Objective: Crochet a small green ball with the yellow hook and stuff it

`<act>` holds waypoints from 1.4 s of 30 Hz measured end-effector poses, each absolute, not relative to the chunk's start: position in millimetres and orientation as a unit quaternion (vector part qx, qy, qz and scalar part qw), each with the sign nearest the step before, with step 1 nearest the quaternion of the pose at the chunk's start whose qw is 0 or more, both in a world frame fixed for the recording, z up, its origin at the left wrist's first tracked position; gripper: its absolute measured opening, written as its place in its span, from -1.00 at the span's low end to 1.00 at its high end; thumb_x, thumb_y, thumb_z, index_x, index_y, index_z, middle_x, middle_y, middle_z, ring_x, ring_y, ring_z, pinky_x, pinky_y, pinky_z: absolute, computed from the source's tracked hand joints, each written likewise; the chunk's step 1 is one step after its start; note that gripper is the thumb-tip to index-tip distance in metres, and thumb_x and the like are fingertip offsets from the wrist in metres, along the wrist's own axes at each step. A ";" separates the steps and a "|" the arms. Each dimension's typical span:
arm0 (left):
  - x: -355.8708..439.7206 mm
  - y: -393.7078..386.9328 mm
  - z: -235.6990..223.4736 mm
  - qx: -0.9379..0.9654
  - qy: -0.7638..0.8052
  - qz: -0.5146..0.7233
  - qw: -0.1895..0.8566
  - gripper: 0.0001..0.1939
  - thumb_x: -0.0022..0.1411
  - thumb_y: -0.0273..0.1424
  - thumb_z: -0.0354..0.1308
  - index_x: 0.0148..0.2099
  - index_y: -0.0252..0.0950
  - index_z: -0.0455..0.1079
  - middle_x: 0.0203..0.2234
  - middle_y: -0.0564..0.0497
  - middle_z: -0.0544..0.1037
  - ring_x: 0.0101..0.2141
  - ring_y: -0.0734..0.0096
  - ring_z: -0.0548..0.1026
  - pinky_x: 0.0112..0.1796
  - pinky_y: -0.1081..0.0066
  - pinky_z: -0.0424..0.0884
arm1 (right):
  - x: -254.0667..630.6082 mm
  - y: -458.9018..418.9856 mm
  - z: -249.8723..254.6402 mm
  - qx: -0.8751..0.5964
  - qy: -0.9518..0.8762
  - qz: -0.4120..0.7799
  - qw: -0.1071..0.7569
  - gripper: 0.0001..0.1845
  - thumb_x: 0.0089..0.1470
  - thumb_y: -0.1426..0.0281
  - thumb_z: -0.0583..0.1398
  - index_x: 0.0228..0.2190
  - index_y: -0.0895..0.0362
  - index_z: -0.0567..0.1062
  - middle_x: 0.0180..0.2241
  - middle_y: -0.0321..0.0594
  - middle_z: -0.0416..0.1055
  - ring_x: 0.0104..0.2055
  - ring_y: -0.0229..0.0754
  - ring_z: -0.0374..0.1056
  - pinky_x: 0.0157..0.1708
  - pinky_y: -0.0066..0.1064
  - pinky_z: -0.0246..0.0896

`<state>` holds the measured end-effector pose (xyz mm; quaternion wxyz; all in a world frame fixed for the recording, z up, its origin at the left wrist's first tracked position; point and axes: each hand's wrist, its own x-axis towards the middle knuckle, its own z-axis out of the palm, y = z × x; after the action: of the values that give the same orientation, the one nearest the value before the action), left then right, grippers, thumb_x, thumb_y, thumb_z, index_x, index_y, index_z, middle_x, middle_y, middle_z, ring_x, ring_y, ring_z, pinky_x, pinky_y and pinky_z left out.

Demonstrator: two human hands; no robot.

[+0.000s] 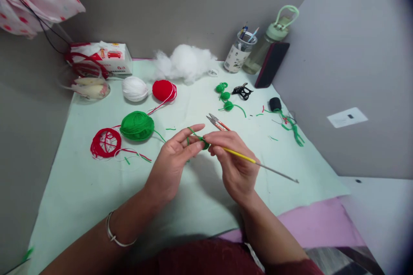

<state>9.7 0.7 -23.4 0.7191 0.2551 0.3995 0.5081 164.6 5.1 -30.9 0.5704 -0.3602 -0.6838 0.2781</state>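
Between thumb and fingers, my left hand (172, 159) pinches a small green crochet piece (205, 144), and green yarn loops over its raised index finger. A crochet hook (240, 155) with a yellow grip is held in my right hand (237, 163); its working tip is at the crochet piece, hidden by fingers, and its other hooked end points to the lower right. From the green yarn ball (137, 126) at the left, a strand runs toward my left hand. Thread snips (217, 122) with orange handles lie just beyond my right hand, partly covered by it.
Behind are a white yarn ball (134, 89), a red yarn ball (164, 90), white stuffing (189, 62), a tissue box (106, 58), a pencil cup (239, 53), a bottle (267, 45) and a phone (272, 65). Small green crocheted pieces (225, 96) and a black claw clip (243, 91) lie to the right.
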 end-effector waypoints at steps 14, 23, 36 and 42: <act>6.7 1.2 -19.4 0.165 0.312 0.454 0.818 -0.65 0.22 -0.39 0.42 0.07 -0.29 0.66 -0.32 0.03 0.54 -0.38 0.53 0.37 -0.09 0.42 0.42 | 169.2 3.4 -37.1 -0.378 -0.686 0.146 0.604 -0.73 0.36 0.48 0.22 -0.05 -0.03 0.68 -0.20 -0.17 0.65 -0.24 -0.13 0.55 -0.29 -0.23 0.51; 5.8 2.9 -21.2 0.272 0.358 0.465 0.763 -0.64 0.23 -0.38 0.39 0.09 -0.16 0.65 -0.22 0.01 0.61 -0.28 0.41 0.40 -0.23 0.40 0.26 | 169.2 12.5 -34.2 -0.371 -0.531 0.488 0.585 -0.81 0.33 0.23 0.29 -0.22 0.02 0.71 -0.26 -0.22 0.65 -0.34 -0.23 0.48 -0.34 -0.35 0.45; 0.8 2.2 -20.4 0.329 0.431 0.493 0.681 -0.68 0.23 -0.39 0.39 0.03 -0.03 0.68 -0.29 0.09 0.47 -0.22 0.45 0.37 -0.13 0.44 0.28 | 169.5 3.6 -26.2 -0.392 -0.597 0.365 0.597 -0.77 0.45 0.35 0.13 -0.16 0.05 0.61 -0.25 -0.22 0.66 -0.39 -0.23 0.54 -0.35 -0.31 0.54; 3.5 0.0 -24.3 0.383 0.469 0.534 0.590 -0.63 0.25 -0.46 0.39 0.08 -0.04 0.65 -0.31 0.11 0.46 -0.31 0.50 0.32 -0.19 0.48 0.30 | 168.9 -2.5 -34.2 -0.333 -0.742 0.144 0.564 -0.73 0.40 0.47 0.16 0.04 0.08 0.57 -0.19 -0.14 0.68 -0.25 -0.13 0.60 -0.26 -0.24 0.56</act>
<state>3.5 0.0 -24.3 0.5904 0.3827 0.4690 0.5339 168.9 -2.5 -34.2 0.5638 -0.3331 -0.7419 0.1439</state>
